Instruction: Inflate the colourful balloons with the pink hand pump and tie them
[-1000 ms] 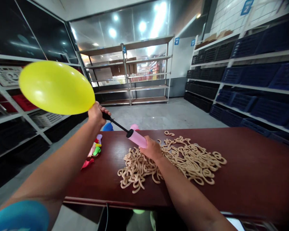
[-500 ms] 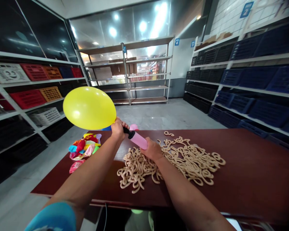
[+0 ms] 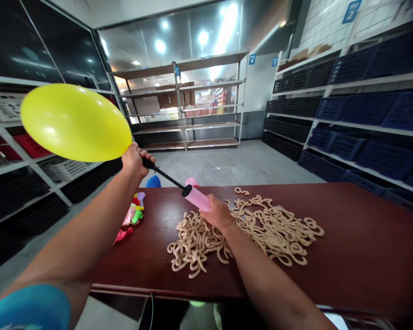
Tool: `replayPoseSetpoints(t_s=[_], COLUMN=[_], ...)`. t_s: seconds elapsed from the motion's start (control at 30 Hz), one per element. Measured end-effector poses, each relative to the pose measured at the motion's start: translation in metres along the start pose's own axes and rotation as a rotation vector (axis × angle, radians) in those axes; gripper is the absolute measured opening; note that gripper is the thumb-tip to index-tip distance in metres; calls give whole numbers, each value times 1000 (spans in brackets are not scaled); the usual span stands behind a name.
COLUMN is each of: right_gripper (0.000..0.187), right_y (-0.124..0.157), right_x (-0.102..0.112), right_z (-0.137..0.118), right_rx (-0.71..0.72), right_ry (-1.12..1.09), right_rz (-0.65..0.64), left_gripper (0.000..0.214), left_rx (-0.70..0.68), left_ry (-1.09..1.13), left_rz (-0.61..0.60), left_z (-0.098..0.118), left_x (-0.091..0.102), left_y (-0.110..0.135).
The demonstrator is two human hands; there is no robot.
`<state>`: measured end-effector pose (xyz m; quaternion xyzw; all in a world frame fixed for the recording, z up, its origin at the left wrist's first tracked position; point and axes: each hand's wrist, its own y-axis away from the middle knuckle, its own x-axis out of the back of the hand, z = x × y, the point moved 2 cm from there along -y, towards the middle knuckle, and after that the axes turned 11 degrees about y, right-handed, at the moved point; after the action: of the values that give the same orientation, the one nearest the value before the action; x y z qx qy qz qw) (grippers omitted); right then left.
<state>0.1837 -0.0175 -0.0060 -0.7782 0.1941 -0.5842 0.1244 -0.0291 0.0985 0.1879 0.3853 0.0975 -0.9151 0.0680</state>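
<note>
Held left hand (image 3: 134, 159) high and forward with curled fingers (image 3: 149, 157) and outstretched arm (image 3: 82, 224); had right hand (image 3: 216, 213) lower, clenched, with forearm (image 3: 261, 270) slanting inward.

Compared with half a second ago, your left hand (image 3: 135, 161) is farther up and away from your right hand (image 3: 216, 211), and the black rod (image 3: 171, 178) is drawn well out of the pink pump barrel (image 3: 197, 198). Your yellow balloon (image 3: 76, 123) is higher, farther left and larger in view, now covering some crates (image 3: 29, 146). Your left forearm (image 3: 77, 229) hides much of the deflated balloons (image 3: 136, 214); your blue sleeve (image 3: 29, 308) sits lower left, and more of the blue object (image 3: 153, 182) beyond the tabletop (image 3: 361, 238) shows.
</note>
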Motion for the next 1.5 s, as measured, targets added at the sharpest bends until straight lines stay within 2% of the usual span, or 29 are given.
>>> replayPoseSetpoints(t_s=[0.1, 0.33, 0.43, 0.57, 0.83, 0.93, 1.03, 1.2, 1.3, 1.4, 1.5], right_gripper=[34, 35, 36, 37, 37, 35, 35, 35, 35, 36, 59], right_y=[1, 4, 4, 3, -1, -1, 1, 4, 5, 7, 9], right_x=[-1, -4, -4, 0, 2, 0, 2, 7, 8, 14, 27], right_z=[0, -1, -2, -2, 1, 2, 2, -4, -6, -9, -17], right_rx=[-33, -15, -17, -12, 0, -1, -6, 28, 52, 53, 91], right_ry=[33, 63, 67, 58, 43, 68, 132, 227, 268, 281, 249], right_rz=[-41, -54, -52, -53, -27, -33, -63, -102, -104, -99, -13], left_gripper=[33, 35, 36, 36, 33, 33, 34, 31, 30, 30, 34], left_rx=[17, 160, 188, 166, 51, 41, 71, 169, 207, 202, 196], left_ry=[1, -3, 6, 41, 44, 49, 78, 135, 169, 218, 280], left_rz=[6, 34, 21, 17, 37, 34, 75, 176, 178, 151, 106], left_z=[-16, -89, -104, -95, -25, -18, -33, -85, -110, -121, -124], left_x=[2, 9, 12, 13, 8, 12, 26, 51, 59, 64, 73], left_y=[6, 48, 57, 49, 6, -1, 4, 30, 44, 52, 58])
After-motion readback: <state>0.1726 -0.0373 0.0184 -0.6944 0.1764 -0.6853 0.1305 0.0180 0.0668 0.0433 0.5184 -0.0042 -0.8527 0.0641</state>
